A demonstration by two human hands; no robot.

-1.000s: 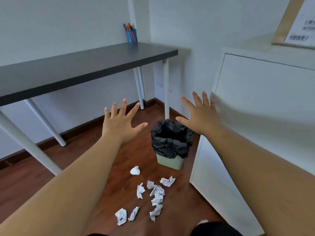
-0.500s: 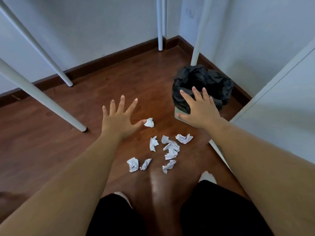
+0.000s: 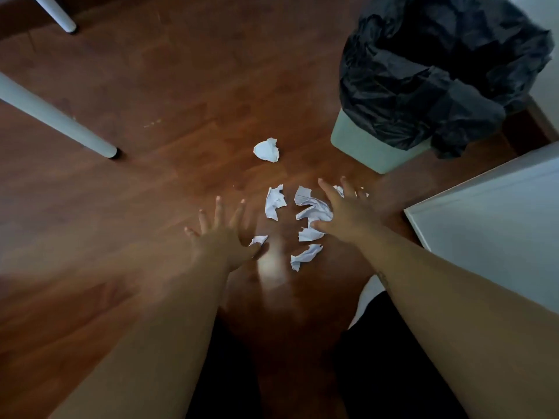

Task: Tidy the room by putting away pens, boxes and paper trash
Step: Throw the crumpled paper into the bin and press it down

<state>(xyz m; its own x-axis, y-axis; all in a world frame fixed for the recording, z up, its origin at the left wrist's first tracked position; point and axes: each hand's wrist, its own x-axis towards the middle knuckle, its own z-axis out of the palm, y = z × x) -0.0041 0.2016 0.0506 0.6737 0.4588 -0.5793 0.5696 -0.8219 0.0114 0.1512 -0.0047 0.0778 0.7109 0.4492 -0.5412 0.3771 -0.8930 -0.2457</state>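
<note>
Wooden floor, head view: crumpled paper lies scattered near the bin; pickup judged not begun. Left hand and right hand hover spread-fingered over the scraps, grasping nothing. Cabinet crowds the right, table leg stands well left, open floor between.

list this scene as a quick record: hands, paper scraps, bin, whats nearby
floor: brown wood
bin: pale green, upright, black bag liner draped over rim
left hand: open, fingers spread, thumb beside a small scrap
right hand: open, fingers spread, over the paper cluster, hiding part of it
lone paper ball: on floor, beyond the cluster, left of bin
held: nothing in either hand
nearby: white table legs, white cabinet at right
</note>
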